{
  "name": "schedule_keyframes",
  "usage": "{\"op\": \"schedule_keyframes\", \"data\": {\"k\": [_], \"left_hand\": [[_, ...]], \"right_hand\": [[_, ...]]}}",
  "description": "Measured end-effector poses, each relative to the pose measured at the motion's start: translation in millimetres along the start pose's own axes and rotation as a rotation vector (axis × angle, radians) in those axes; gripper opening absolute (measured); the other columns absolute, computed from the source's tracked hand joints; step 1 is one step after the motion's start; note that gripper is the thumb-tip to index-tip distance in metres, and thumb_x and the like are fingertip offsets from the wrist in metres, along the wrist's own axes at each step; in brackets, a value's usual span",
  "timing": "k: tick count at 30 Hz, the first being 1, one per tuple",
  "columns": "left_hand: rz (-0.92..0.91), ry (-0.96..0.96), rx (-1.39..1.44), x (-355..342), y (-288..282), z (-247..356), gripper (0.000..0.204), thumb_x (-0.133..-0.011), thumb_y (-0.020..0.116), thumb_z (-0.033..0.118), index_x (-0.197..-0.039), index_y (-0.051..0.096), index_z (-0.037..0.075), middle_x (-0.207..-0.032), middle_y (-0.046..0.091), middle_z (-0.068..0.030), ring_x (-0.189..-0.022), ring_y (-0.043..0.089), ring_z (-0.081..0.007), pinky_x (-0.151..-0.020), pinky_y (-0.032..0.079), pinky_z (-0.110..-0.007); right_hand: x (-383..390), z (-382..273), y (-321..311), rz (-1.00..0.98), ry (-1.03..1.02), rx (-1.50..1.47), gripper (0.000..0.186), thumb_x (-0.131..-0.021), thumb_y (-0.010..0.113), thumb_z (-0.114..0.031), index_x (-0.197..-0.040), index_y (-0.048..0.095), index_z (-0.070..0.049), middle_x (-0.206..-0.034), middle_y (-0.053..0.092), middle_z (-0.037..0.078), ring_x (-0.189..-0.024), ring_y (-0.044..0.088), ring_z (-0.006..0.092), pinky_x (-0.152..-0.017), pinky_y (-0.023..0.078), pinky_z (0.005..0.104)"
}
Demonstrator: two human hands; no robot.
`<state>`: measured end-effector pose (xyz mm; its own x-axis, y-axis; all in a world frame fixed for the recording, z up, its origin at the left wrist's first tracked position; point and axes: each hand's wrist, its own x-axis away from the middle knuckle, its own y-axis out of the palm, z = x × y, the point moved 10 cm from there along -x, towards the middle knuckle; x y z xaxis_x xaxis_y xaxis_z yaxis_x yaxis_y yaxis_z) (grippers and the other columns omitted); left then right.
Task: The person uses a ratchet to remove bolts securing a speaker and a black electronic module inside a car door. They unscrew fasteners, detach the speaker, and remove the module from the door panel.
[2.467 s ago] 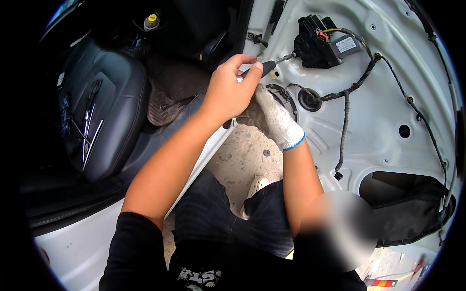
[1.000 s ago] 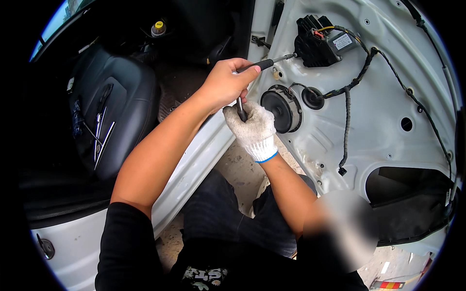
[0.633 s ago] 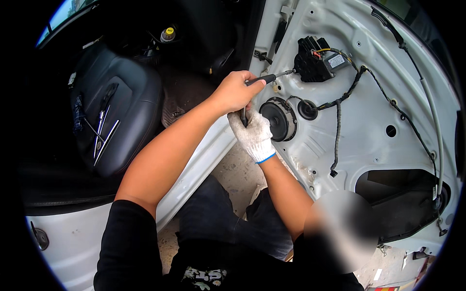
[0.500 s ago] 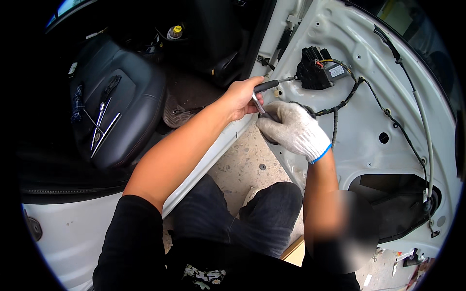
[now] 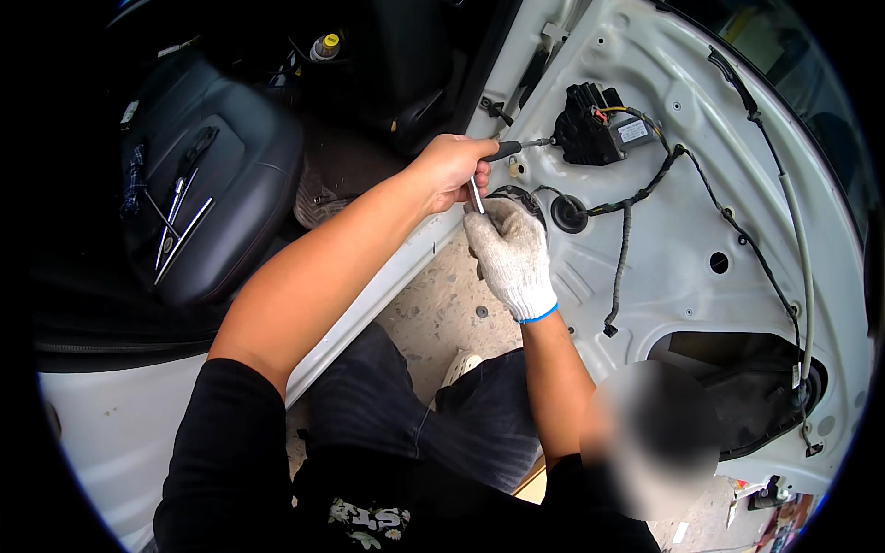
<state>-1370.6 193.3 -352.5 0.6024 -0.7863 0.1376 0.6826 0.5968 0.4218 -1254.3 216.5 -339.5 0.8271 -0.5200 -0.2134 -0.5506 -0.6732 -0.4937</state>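
My bare left hand point(image 5: 452, 170) is closed around the rear end of a black-handled screwdriver point(image 5: 503, 151). Its thin shaft runs right, the tip touching the left edge of a black window-motor unit point(image 5: 588, 124) on the inside of the white car door. From below my left fingers, a silver bar point(image 5: 475, 195) slants down into my right hand point(image 5: 510, 253), which wears a white knit glove and is closed on it. Whether bar and screwdriver are joined is hidden by my left fingers. A black wiring harness point(image 5: 636, 201) leads from the unit across the door.
The stripped door panel point(image 5: 664, 267) stands open on the right, with a large cutout at its lower end. On the black car seat point(image 5: 221, 138) at left lie a long silver tool point(image 5: 184, 241) and other tools. A yellow-capped bottle point(image 5: 325, 48) is further inside.
My gloved right hand has swung left and slightly down, taking the bar's lower end with it. The screwdriver tip stays at the motor unit. The whole view has shifted a little.
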Motion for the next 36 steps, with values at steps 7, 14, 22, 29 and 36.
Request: {"op": "schedule_keyframes", "data": {"k": [7, 14, 22, 29, 36], "left_hand": [[-0.009, 0.024, -0.081, 0, -4, 1, 0.010, -0.092, 0.058, 0.017, -0.093, 0.056, 0.008, -0.066, 0.048, 0.0028, -0.057, 0.046, -0.0083, -0.055, 0.046, -0.028], [-0.027, 0.066, -0.188, 3, -6, 8, 0.013, -0.092, 0.060, 0.019, -0.095, 0.058, 0.007, -0.065, 0.047, 0.0038, -0.054, 0.045, -0.0073, -0.052, 0.044, -0.026], [-0.022, 0.039, -0.152, -3, -9, 3, 0.016, -0.093, 0.060, 0.020, -0.100, 0.058, 0.006, -0.068, 0.049, 0.0015, -0.057, 0.047, -0.0093, -0.054, 0.045, -0.027], [-0.125, -0.052, 0.166, -3, -4, 0, 0.012, -0.095, 0.054, 0.017, -0.092, 0.051, 0.006, -0.066, 0.047, 0.0011, -0.056, 0.047, -0.0092, -0.056, 0.048, -0.030], [-0.143, 0.063, 0.301, 5, -17, 33, 0.012, -0.095, 0.053, 0.017, -0.090, 0.048, 0.007, -0.064, 0.042, 0.0030, -0.052, 0.039, -0.0060, -0.052, 0.041, -0.026]], "right_hand": [[7, 8, -2, 0.148, -0.153, -0.044, 0.029, -0.081, 0.063, -0.016, -0.101, 0.065, 0.005, -0.076, 0.065, 0.013, -0.068, 0.062, 0.0194, -0.066, 0.049, 0.0317], [10, 11, 3, 0.231, -0.234, -0.123, 0.031, -0.078, 0.064, -0.015, -0.102, 0.065, 0.005, -0.078, 0.067, 0.019, -0.072, 0.067, 0.0244, -0.071, 0.051, 0.0345], [3, 33, 21, -0.042, 0.051, -0.340, 0.037, -0.082, 0.061, -0.013, -0.112, 0.060, 0.007, -0.080, 0.067, 0.014, -0.064, 0.064, 0.0176, -0.062, 0.051, 0.0292], [1, 42, 23, -0.365, -0.076, -0.652, 0.094, -0.080, 0.056, -0.068, -0.132, 0.042, 0.009, -0.088, 0.064, 0.023, -0.060, 0.064, 0.0258, -0.054, 0.054, 0.0327], [-3, 51, 21, -0.336, -0.112, -0.838, 0.098, -0.080, 0.054, -0.071, -0.135, 0.040, 0.009, -0.092, 0.063, 0.025, -0.068, 0.064, 0.0268, -0.064, 0.054, 0.0391]]}}
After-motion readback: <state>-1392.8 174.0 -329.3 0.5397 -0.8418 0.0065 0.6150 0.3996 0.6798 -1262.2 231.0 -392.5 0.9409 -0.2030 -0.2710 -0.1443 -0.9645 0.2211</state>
